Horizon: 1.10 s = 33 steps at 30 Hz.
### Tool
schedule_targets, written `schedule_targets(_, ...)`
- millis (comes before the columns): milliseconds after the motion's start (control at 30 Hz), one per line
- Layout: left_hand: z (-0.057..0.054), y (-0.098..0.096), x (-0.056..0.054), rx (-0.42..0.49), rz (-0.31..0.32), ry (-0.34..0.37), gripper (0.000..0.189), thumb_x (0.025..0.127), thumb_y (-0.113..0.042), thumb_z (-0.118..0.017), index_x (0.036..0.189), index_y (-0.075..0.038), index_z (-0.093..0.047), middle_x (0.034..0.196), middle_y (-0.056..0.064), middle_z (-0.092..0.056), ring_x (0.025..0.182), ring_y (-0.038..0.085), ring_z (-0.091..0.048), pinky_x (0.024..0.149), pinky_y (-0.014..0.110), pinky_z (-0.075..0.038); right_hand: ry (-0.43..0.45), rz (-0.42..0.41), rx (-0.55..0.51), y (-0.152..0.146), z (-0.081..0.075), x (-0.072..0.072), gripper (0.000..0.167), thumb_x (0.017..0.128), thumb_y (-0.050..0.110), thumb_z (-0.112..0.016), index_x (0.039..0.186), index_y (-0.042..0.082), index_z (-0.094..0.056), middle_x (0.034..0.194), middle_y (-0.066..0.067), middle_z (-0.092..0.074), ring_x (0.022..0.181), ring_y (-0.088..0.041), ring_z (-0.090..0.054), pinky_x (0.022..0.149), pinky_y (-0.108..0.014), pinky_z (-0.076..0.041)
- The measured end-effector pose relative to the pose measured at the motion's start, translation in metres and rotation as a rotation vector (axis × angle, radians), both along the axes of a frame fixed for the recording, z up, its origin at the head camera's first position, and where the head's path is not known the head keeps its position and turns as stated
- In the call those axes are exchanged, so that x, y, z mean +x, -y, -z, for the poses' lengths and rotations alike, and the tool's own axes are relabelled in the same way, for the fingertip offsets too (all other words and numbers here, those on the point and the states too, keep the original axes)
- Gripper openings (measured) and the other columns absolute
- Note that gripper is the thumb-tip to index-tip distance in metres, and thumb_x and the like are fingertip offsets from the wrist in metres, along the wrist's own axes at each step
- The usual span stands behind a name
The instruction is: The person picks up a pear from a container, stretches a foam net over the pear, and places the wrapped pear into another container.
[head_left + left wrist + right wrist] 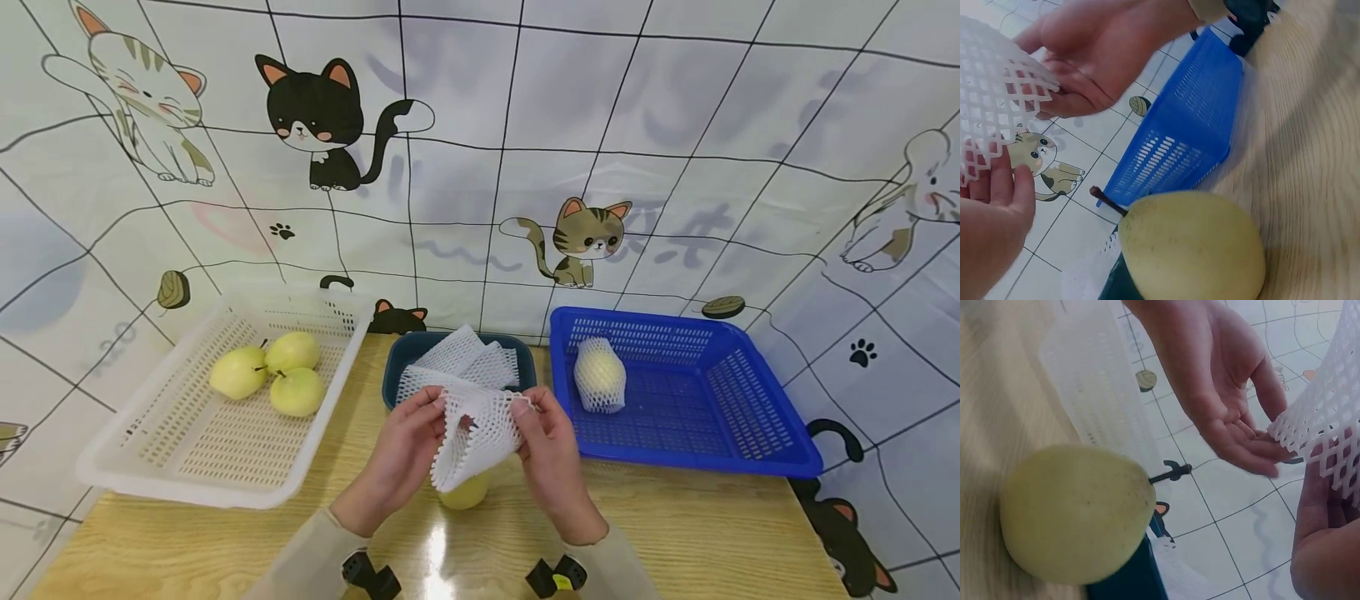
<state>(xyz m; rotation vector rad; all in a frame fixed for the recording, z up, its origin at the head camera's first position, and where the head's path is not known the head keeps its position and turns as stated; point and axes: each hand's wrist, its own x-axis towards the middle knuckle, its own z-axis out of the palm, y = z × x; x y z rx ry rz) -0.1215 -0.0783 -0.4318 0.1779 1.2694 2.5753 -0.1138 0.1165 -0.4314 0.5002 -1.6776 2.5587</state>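
Note:
My left hand (401, 454) and right hand (551, 458) hold a white foam net sleeve (487, 446) between them, each pinching one side of its mouth. The sleeve's mouth is spread open and its tube hangs down toward me. Under it, a yellow-green pear (463, 493) stands on the table, mostly covered by the sleeve in the head view. Both wrist views show this pear (1194, 247) upright, stem (1169, 474) pointing up, below the hands and apart from the sleeve (1329, 412).
A dark teal bin (390, 379) behind the hands contains several folded net sleeves (465, 358). At left, a white basket (187, 483) holds three bare pears (296, 392). On the right, a blue basket (697, 417) holds one net-wrapped pear (600, 375). Cat-patterned cloth (465, 183) backs the wooden table (675, 533).

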Motion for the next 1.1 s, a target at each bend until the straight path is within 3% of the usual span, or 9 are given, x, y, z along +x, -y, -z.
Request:
schedule_targets(200, 0.001, 0.005, -0.001, 0.187, 0.159, 0.013, 0.021, 0.112, -0.010, -0.032, 0.113, -0.011, -0.053, 0.105, 0.002, -0.064, 0.091, 0.013, -0.064, 0.080, 0.029, -0.056, 0.162, -0.064, -0.098, 0.004, 0.003, -0.002, 0.011, 0.111, 0.014, -0.046, 0.104, 0.014, -0.055, 0.092, 0.004, -0.061, 0.076, -0.005, -0.063, 0.064, -0.019, -0.055)
schedule_targets(400, 0.000, 0.006, 0.000, 0.229, 0.228, 0.090, 0.023, 0.112, -0.013, -0.029, 0.106, -0.015, -0.052, 0.107, 0.000, -0.064, 0.097, 0.014, -0.063, 0.081, 0.029, -0.054, 0.259, -0.186, -0.186, 0.002, 0.008, -0.003, 0.017, 0.113, 0.023, -0.045, 0.100, 0.016, -0.054, 0.079, 0.005, -0.054, 0.069, -0.008, -0.052, 0.064, -0.020, -0.047)
schedule_targets(500, 0.000, 0.007, 0.000, 0.236, 0.250, 0.130, 0.022, 0.112, -0.014, -0.030, 0.106, -0.013, -0.051, 0.109, 0.000, -0.064, 0.100, 0.013, -0.063, 0.083, 0.028, -0.054, 0.326, -0.206, -0.206, 0.002, 0.009, -0.004, 0.023, 0.111, 0.032, -0.050, 0.096, 0.016, -0.055, 0.078, 0.005, -0.053, 0.068, -0.008, -0.050, 0.064, -0.021, -0.045)
schedule_targets(667, 0.002, 0.008, 0.000, 0.228, 0.272, 0.190, 0.019, 0.113, -0.016, -0.030, 0.113, -0.013, -0.049, 0.110, -0.001, -0.066, 0.102, 0.012, -0.063, 0.084, 0.026, -0.054, 0.469, -0.182, -0.199, 0.003, 0.011, -0.004, 0.016, 0.111, 0.029, -0.051, 0.107, 0.015, -0.058, 0.089, 0.005, -0.060, 0.076, -0.003, -0.059, 0.068, -0.017, -0.051)
schedule_targets(867, 0.004, 0.008, 0.001, 0.174, 0.325, 0.204, 0.029, 0.110, -0.024, -0.024, 0.121, -0.010, -0.047, 0.120, 0.005, -0.063, 0.107, 0.017, -0.060, 0.087, 0.030, -0.052, 0.485, -0.136, -0.102, 0.006, 0.014, -0.005, 0.009, 0.110, 0.011, -0.043, 0.108, 0.009, -0.052, 0.084, 0.002, -0.050, 0.068, -0.005, -0.048, 0.059, -0.016, -0.041)
schedule_targets(967, 0.006, 0.007, 0.002, 0.108, 0.314, 0.180, 0.032, 0.112, -0.026, -0.026, 0.129, -0.007, -0.046, 0.126, 0.005, -0.060, 0.112, 0.018, -0.059, 0.090, 0.032, -0.052, 0.483, -0.102, -0.057, 0.008, 0.017, -0.005, 0.014, 0.110, 0.012, -0.044, 0.119, 0.004, -0.052, 0.097, 0.000, -0.057, 0.083, -0.007, -0.057, 0.072, -0.018, -0.050)
schedule_targets(1033, 0.008, 0.006, 0.003, 0.045, 0.278, 0.170, 0.034, 0.114, -0.025, -0.030, 0.137, -0.005, -0.045, 0.128, 0.005, -0.060, 0.113, 0.017, -0.060, 0.090, 0.032, -0.053, 0.475, -0.084, -0.025, 0.009, 0.019, -0.005, 0.020, 0.111, 0.013, -0.046, 0.126, 0.001, -0.051, 0.108, -0.002, -0.062, 0.095, -0.010, -0.062, 0.082, -0.023, -0.054)
schedule_targets(1100, 0.011, 0.004, 0.004, -0.017, 0.227, 0.176, 0.030, 0.114, -0.025, -0.034, 0.133, -0.005, -0.047, 0.124, 0.004, -0.060, 0.109, 0.016, -0.061, 0.088, 0.030, -0.054, 0.462, -0.069, 0.015, 0.010, 0.022, -0.004, 0.022, 0.111, 0.014, -0.046, 0.127, 0.001, -0.052, 0.115, -0.004, -0.064, 0.105, -0.014, -0.064, 0.088, -0.028, -0.056)
